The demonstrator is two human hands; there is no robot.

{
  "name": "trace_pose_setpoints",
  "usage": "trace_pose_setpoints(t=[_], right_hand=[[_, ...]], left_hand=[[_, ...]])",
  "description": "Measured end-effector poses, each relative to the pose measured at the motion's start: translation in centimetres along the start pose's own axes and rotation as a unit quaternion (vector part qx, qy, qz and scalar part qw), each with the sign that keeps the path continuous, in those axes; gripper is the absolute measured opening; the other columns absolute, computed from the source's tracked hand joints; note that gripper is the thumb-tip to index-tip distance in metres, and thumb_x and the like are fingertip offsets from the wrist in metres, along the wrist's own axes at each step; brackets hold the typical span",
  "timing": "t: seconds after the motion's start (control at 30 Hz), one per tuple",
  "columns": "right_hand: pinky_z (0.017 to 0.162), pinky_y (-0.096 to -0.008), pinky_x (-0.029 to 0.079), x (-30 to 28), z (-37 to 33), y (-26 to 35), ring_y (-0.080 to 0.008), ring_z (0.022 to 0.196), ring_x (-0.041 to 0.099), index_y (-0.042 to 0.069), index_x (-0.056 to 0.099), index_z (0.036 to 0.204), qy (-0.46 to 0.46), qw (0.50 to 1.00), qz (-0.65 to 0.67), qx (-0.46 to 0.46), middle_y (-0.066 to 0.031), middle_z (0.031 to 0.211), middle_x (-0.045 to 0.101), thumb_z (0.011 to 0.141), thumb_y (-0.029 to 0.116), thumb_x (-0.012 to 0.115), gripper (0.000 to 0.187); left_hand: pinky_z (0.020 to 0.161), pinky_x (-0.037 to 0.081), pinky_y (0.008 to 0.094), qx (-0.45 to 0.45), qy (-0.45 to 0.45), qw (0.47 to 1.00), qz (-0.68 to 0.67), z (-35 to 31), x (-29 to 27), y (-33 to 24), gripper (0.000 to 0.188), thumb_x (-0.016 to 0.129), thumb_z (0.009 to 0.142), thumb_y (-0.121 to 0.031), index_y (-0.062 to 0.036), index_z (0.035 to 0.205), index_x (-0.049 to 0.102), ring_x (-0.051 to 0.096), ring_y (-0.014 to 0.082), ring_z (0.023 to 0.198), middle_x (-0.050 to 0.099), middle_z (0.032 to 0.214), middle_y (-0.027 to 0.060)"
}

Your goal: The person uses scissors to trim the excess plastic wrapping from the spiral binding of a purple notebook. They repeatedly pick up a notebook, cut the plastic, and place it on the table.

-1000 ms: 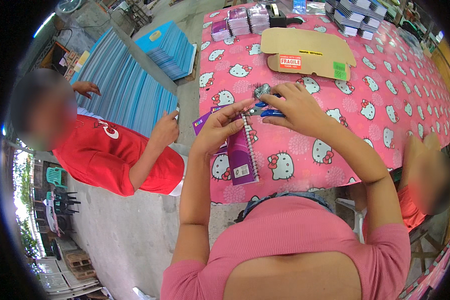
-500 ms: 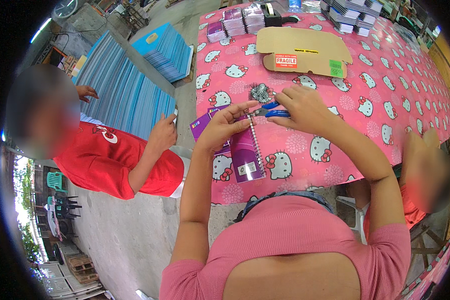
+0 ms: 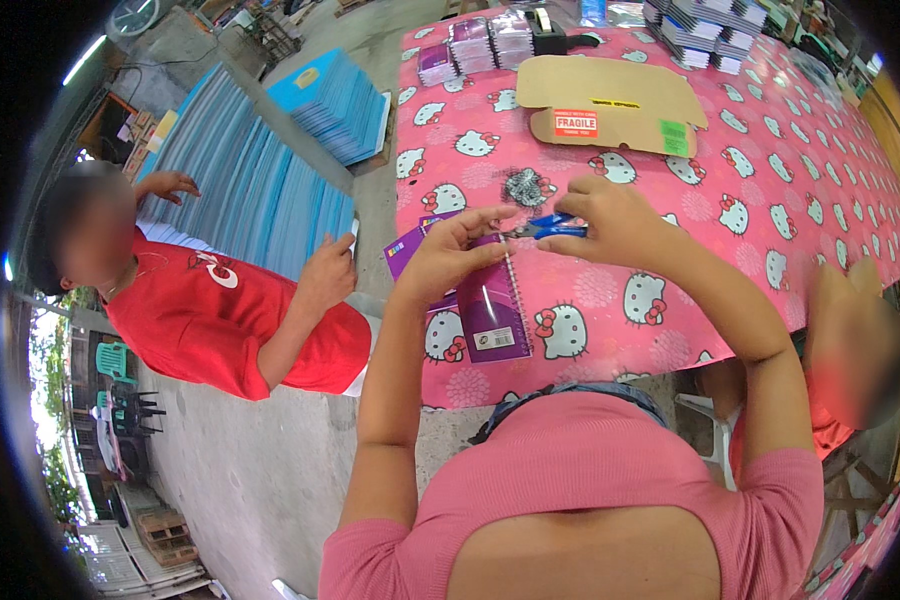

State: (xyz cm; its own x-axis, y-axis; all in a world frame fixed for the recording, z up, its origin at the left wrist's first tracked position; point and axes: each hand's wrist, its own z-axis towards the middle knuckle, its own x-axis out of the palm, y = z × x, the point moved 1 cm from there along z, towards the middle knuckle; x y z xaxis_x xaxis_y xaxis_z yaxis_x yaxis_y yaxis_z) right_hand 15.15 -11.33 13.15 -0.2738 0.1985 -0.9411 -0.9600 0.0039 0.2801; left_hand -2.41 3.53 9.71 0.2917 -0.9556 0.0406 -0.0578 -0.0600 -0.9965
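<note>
A purple spiral-bound notebook (image 3: 493, 318) lies near the table's front edge, its white wire coil (image 3: 515, 290) along the right side. My left hand (image 3: 455, 252) is closed on its top end, thumb and fingers at the upper end of the coil. In my right hand (image 3: 615, 222) is a pair of blue-handled pliers (image 3: 558, 228), jaws pointing left at that end of the coil. The fingers hide just what the jaws grip. More purple notebooks (image 3: 402, 252) lie under and left of this one. Just beyond the pliers sits a tangle of dark wire (image 3: 523, 187).
A flat brown cardboard box (image 3: 610, 100) lies farther back on the pink patterned tablecloth (image 3: 590, 290). Behind it are notebook stacks (image 3: 470, 45) and a black tape dispenser (image 3: 552, 38). A person in red (image 3: 240, 320) stands left, by blue sheet stacks (image 3: 270, 160); another person sits right.
The pliers' handles have come closer together as my right hand squeezed. My left hand stays at the notebook's top. The person on the left has turned their head.
</note>
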Motion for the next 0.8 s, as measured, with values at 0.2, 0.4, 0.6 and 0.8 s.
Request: trace_pose_setpoints(t=[0.2, 0.4, 0.6, 0.8], right_hand=[[0.077, -0.0367, 0.039, 1.8, -1.2, -0.5, -0.0236, 0.088, 0.051, 0.007, 0.057, 0.094, -0.156, 0.973, -0.114, -0.128, -0.0068, 0.089, 0.053, 0.070, 0.043, 0.069, 0.045], [0.078, -0.0361, 0.038, 1.4, -0.6, -0.1, -0.0229, 0.086, 0.050, 0.006, 0.057, 0.097, -0.181, 0.961, -0.144, -0.151, -0.0066, 0.088, 0.052, 0.070, 0.039, 0.070, 0.044], [0.067, -0.0359, 0.045, 1.1, -0.7, -0.3, -0.0245, 0.080, 0.057, 0.002, 0.062, 0.094, -0.004, 0.998, -0.028, -0.054, -0.0107, 0.085, 0.058, 0.074, 0.040, 0.068, 0.043], [0.067, -0.0399, 0.047, 2.7, -0.2, -1.3, -0.0296, 0.077, 0.062, -0.002, 0.061, 0.091, 0.231, 0.888, 0.343, 0.204, -0.0200, 0.086, 0.063, 0.082, 0.044, 0.060, 0.047]], left_hand=[[0.078, 0.045, 0.0220, -0.024, -0.017, 0.999, 0.017, 0.1, 1.1, 1.9, 0.041, 0.067, 0.080, -0.007, -0.0033, 0.120, 0.057, 0.053, 0.0072, 0.092, 0.059, 0.106, 0.0014], [0.081, 0.047, 0.0236, -0.029, -0.034, 0.999, -0.001, 0.1, 0.6, 1.9, 0.043, 0.069, 0.079, -0.006, -0.0015, 0.119, 0.056, 0.055, 0.0111, 0.098, 0.061, 0.111, 0.0066], [0.078, 0.048, 0.0230, -0.033, -0.038, 0.998, 0.024, -0.1, 0.6, 2.0, 0.042, 0.067, 0.080, -0.004, -0.0010, 0.120, 0.055, 0.058, 0.0111, 0.092, 0.062, 0.106, 0.0055], [0.077, 0.047, 0.0228, -0.009, -0.064, 0.988, 0.141, -0.2, 0.4, 2.1, 0.042, 0.065, 0.081, -0.003, -0.0007, 0.121, 0.053, 0.059, 0.0111, 0.089, 0.061, 0.100, 0.0046]])
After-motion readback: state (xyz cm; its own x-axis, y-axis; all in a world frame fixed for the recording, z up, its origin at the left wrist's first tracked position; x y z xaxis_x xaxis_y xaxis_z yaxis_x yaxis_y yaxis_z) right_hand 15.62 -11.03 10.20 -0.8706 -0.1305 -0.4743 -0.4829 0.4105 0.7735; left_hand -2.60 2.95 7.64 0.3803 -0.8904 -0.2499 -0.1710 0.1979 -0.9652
